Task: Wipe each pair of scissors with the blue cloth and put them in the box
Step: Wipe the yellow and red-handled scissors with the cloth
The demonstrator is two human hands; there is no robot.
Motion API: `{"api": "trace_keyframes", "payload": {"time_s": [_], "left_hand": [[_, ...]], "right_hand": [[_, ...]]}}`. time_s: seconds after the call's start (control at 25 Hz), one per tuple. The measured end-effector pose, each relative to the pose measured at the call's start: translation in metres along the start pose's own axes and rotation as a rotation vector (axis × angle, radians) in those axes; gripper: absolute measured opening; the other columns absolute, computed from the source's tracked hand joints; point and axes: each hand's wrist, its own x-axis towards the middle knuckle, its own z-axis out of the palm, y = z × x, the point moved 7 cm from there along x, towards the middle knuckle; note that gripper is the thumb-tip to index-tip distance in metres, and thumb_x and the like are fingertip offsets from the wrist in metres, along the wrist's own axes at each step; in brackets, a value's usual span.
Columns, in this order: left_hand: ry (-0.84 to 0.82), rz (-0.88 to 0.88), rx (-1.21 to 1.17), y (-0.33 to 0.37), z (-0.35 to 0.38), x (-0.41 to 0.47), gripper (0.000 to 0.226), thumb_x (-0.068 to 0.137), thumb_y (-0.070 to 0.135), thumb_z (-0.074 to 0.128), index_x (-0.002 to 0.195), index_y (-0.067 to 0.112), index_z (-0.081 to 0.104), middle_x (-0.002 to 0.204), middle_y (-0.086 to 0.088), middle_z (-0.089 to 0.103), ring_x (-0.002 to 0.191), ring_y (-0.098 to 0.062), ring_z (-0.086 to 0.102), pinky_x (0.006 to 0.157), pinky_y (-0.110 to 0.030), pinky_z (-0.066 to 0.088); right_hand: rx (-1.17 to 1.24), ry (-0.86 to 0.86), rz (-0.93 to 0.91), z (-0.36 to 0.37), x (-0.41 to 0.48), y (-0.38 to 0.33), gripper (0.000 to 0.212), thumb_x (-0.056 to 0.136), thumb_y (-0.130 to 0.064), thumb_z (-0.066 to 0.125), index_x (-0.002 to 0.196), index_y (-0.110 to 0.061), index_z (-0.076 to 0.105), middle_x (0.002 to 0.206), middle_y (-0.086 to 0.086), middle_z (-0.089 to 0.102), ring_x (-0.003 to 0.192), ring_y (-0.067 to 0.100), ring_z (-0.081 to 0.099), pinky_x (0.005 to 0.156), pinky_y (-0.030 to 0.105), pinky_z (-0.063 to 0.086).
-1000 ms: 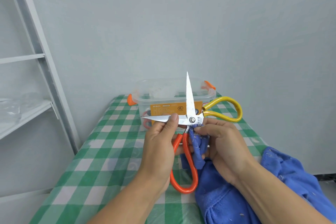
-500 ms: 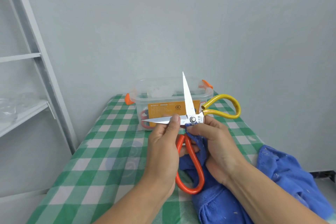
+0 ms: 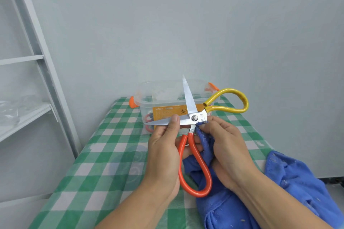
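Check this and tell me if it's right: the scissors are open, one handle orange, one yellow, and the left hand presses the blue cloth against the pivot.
Wrong hand. The head view shows the right hand pressing the blue cloth against the pivot; the left hand pinches a blade. The scissors are open, one handle orange, one yellow, as stated.

Left hand (image 3: 163, 148), right hand (image 3: 229, 147): both bare, forearms bare to frame edge, short trimmed nails.

Orange label (image 3: 167, 114) on the box (image 3: 160, 87) shows M&G and CCC
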Motion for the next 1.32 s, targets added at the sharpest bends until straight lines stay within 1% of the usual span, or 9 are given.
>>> {"api": "trace_keyframes", "payload": {"time_s": [0.2, 0.4, 0.56, 0.68, 0.76, 0.88, 1.0, 1.24, 1.32], "left_hand": [[-0.01, -0.015, 0.0, 0.002, -0.002, 0.0, 0.022, 0.101, 0.027, 0.054, 0.107, 0.012, 0.069, 0.096, -0.015, 0.076, 0.061, -0.022, 0.066, 0.056, -0.035, 0.058], [-0.022, 0.01, 0.049, 0.002, -0.002, -0.002, 0.02, 0.1, 0.024, 0.054, 0.099, 0.012, 0.071, 0.092, -0.014, 0.077, 0.064, -0.019, 0.07, 0.05, -0.029, 0.055], [-0.035, 0.007, 0.103, 0.002, -0.003, -0.001, 0.021, 0.101, 0.024, 0.053, 0.1, 0.012, 0.07, 0.093, -0.012, 0.077, 0.068, -0.02, 0.071, 0.052, -0.031, 0.056], [-0.033, -0.013, 0.117, 0.003, -0.006, 0.002, 0.022, 0.101, 0.026, 0.054, 0.097, 0.011, 0.07, 0.095, -0.017, 0.076, 0.07, -0.031, 0.071, 0.06, -0.043, 0.061], [-0.028, -0.025, 0.12, 0.004, -0.007, 0.004, 0.022, 0.101, 0.027, 0.055, 0.093, 0.012, 0.07, 0.095, -0.018, 0.076, 0.069, -0.032, 0.071, 0.062, -0.048, 0.061], [-0.005, -0.037, 0.116, 0.006, -0.01, 0.007, 0.027, 0.1, 0.027, 0.056, 0.08, 0.019, 0.071, 0.089, -0.017, 0.075, 0.061, -0.027, 0.069, 0.057, -0.042, 0.06], [-0.022, -0.022, 0.133, 0.009, -0.009, 0.006, 0.025, 0.1, 0.028, 0.056, 0.083, 0.019, 0.071, 0.09, -0.018, 0.075, 0.062, -0.03, 0.068, 0.055, -0.04, 0.058], [0.001, 0.03, 0.222, 0.008, -0.007, 0.003, 0.021, 0.102, 0.025, 0.054, 0.09, 0.012, 0.066, 0.078, -0.012, 0.076, 0.057, -0.023, 0.069, 0.051, -0.036, 0.059], [0.007, 0.052, 0.268, 0.006, -0.006, 0.001, 0.021, 0.102, 0.025, 0.054, 0.086, 0.016, 0.066, 0.073, -0.005, 0.075, 0.058, -0.02, 0.07, 0.053, -0.035, 0.06]], "right_hand": [[-0.027, -0.112, 0.03, 0.007, -0.005, -0.004, 0.006, 0.09, 0.008, 0.056, 0.086, 0.004, 0.06, 0.063, 0.023, 0.06, 0.046, 0.032, 0.063, 0.046, 0.033, 0.054], [-0.078, -0.22, 0.052, 0.012, -0.007, -0.001, 0.011, 0.074, 0.003, 0.069, 0.083, 0.008, 0.065, 0.063, 0.021, 0.066, 0.045, 0.024, 0.064, 0.044, 0.027, 0.052], [-0.231, -0.203, 0.025, 0.005, -0.005, 0.001, 0.027, 0.076, -0.012, 0.077, 0.085, 0.011, 0.066, 0.073, 0.027, 0.07, 0.056, 0.032, 0.07, 0.053, 0.037, 0.058], [-0.318, -0.207, 0.038, 0.004, -0.003, 0.0, 0.05, 0.071, -0.033, 0.088, 0.09, 0.008, 0.066, 0.088, 0.036, 0.069, 0.078, 0.055, 0.069, 0.077, 0.072, 0.053], [-0.299, -0.212, 0.068, 0.004, -0.002, 0.0, 0.066, 0.066, -0.037, 0.09, 0.096, 0.014, 0.06, 0.095, 0.043, 0.064, 0.087, 0.066, 0.061, 0.082, 0.08, 0.045], [-0.279, -0.223, 0.037, 0.0, 0.001, -0.002, 0.046, 0.077, -0.023, 0.079, 0.097, 0.015, 0.062, 0.098, 0.049, 0.057, 0.094, 0.07, 0.055, 0.084, 0.079, 0.044], [-0.261, -0.25, 0.026, 0.0, 0.0, -0.004, 0.03, 0.083, -0.019, 0.07, 0.096, 0.008, 0.067, 0.103, 0.049, 0.056, 0.097, 0.068, 0.056, 0.088, 0.078, 0.044], [-0.295, -0.198, 0.038, 0.002, 0.0, 0.002, 0.064, 0.07, -0.026, 0.079, 0.096, 0.024, 0.049, 0.083, 0.033, 0.068, 0.07, 0.035, 0.068, 0.082, 0.068, 0.052], [-0.321, -0.189, 0.019, 0.001, 0.002, 0.006, 0.066, 0.071, -0.029, 0.084, 0.095, 0.022, 0.051, 0.079, 0.028, 0.069, 0.067, 0.037, 0.067, 0.077, 0.067, 0.054]]}}
